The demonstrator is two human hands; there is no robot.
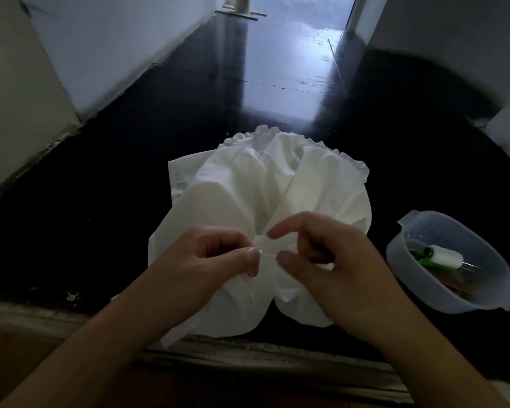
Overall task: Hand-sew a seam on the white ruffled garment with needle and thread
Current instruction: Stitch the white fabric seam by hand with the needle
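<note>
Here, item one: white ruffled garment (265, 201), heaped in soft folds on the dark floor (395, 148) at centre, frilled edge at twelve o'clock, its near fold pinched by my left hand (218, 260) and by the curled fingers of my right hand (315, 254). Item two, at three o'clock: translucent plastic tub (418, 293) holding a white thread spool (445, 256), something green and brownish bits, blurred. Needle and thread too fine to make out.

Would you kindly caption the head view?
Left hand pinches the white garment; right hand beside it, plastic tub nearby.
</note>
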